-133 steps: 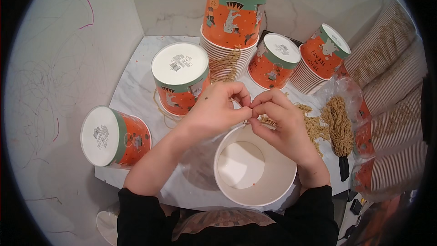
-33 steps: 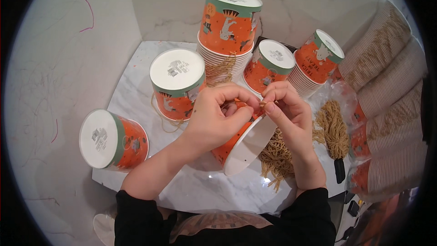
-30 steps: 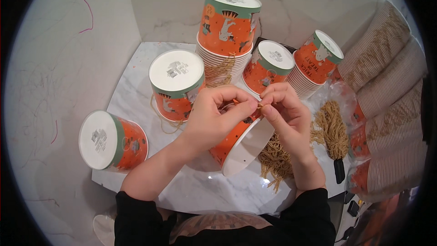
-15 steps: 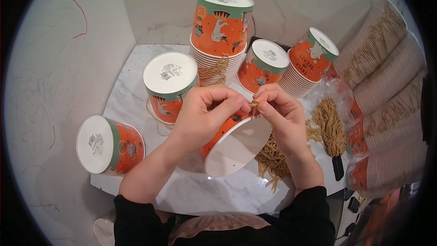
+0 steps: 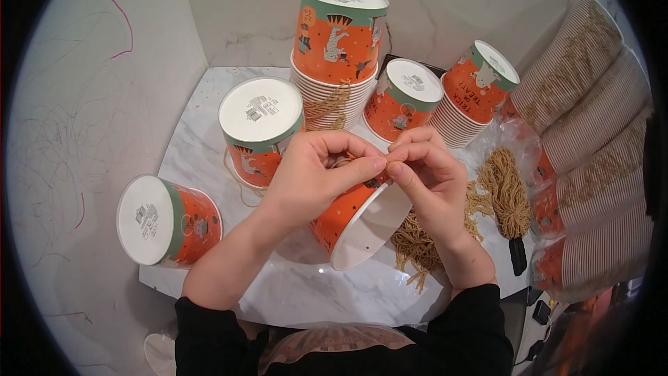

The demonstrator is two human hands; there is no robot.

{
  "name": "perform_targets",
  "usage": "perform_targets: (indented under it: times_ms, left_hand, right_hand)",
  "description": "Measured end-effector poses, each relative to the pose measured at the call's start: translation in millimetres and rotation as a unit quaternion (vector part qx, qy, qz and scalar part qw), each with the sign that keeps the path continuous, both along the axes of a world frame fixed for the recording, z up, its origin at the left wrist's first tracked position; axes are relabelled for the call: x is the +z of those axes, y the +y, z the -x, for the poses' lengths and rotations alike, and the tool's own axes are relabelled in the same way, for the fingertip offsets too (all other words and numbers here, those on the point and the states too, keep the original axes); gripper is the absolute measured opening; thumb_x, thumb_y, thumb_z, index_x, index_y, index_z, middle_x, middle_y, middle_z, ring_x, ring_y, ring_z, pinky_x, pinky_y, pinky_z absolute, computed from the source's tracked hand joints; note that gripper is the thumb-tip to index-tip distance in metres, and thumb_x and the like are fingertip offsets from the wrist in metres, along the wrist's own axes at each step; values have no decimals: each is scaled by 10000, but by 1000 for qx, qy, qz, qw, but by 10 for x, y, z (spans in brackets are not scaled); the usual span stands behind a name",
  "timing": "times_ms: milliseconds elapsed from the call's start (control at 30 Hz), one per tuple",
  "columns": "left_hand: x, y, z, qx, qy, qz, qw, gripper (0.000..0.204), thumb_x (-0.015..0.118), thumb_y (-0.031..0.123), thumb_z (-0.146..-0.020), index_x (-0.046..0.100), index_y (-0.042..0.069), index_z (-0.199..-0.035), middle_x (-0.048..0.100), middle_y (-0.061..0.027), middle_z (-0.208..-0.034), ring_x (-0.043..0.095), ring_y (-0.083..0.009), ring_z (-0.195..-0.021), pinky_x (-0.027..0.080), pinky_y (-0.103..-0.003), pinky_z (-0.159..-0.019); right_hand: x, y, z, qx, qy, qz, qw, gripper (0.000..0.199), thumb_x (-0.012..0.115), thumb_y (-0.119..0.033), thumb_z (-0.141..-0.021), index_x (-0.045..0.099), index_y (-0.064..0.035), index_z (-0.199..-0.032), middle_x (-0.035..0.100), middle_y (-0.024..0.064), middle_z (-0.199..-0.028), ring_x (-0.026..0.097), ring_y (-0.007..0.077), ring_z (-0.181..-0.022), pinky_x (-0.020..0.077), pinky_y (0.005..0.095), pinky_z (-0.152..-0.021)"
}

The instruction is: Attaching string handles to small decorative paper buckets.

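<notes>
A paper bucket [image 5: 337,217], orange with printed figures and a white rim, lies tilted between my hands, its open mouth facing the lower right. My left hand [image 5: 309,170] is closed in a pinch at the upper edge of the bucket, thumb and forefinger together on a tan cord [image 5: 341,161] that is mostly hidden. My right hand [image 5: 433,184] pinches at the same spot, its fingertips meeting those of the left. A small dark hole shows inside near the rim. Beneath my right wrist is a loose bunch of tan cords [image 5: 417,244].
Upside-down buckets stand around: one at left [image 5: 261,111], a tall stack [image 5: 337,42] behind, a single one [image 5: 403,101], and another stack [image 5: 480,87]. One bucket [image 5: 167,223] sits far left. A tied cord bundle [image 5: 504,191] and bagged bucket stacks [image 5: 591,202] are at right.
The held bucket has turned, so its mouth shows narrower and its rim has shifted right. The cord knot seen between my fingers is now covered; my fingertips have come together.
</notes>
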State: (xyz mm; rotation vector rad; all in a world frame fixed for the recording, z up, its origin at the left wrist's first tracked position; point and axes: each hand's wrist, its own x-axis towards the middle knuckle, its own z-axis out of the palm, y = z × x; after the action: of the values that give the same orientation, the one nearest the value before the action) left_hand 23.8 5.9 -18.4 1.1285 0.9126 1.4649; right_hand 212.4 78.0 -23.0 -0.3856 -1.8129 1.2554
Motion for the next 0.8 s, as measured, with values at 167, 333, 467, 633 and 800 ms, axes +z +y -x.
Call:
perform_targets:
  times_ms: [167,333,467,633,800]
  left_hand:
    - [45,-5,32,-11,-21,32,999,148,707,80,-954,722,-57,-1009,745,-76,-950,690,-81,-850,557,-215,-776]
    - [11,6,33,4,-23,32,999,125,707,85,-950,706,-39,-972,733,-55,-917,684,-68,-833,554,-208,-744]
    - [-4,23,60,12,8,56,998,102,705,76,-944,695,-25,-954,720,-30,-888,653,-35,-790,527,-194,-691]
    - [-12,27,83,22,4,43,999,58,697,49,-927,669,-1,-923,687,7,-838,567,9,-684,435,-169,-589]
    - [70,-17,117,3,55,59,997,27,663,7,-929,640,-7,-923,721,-84,-985,620,-41,-771,523,-210,-697]
  right_hand:
    - [66,-39,40,-35,-12,-53,998,118,745,-5,-900,699,25,-1004,569,87,-1145,645,142,-994,571,276,-832]
    - [51,36,-33,-95,-84,-197,972,142,785,1,-843,700,9,-956,614,93,-1059,659,157,-918,575,278,-789]
    - [75,23,-42,-86,-74,-170,979,141,778,15,-807,689,-8,-914,636,90,-1004,655,169,-881,545,280,-755]
    - [119,45,-67,-93,-84,-176,976,132,762,7,-787,660,-10,-869,646,80,-965,654,177,-868,525,288,-765]
    - [131,87,-81,-64,-84,-144,984,105,724,23,-784,644,-5,-845,653,81,-924,652,182,-855,518,299,-775]
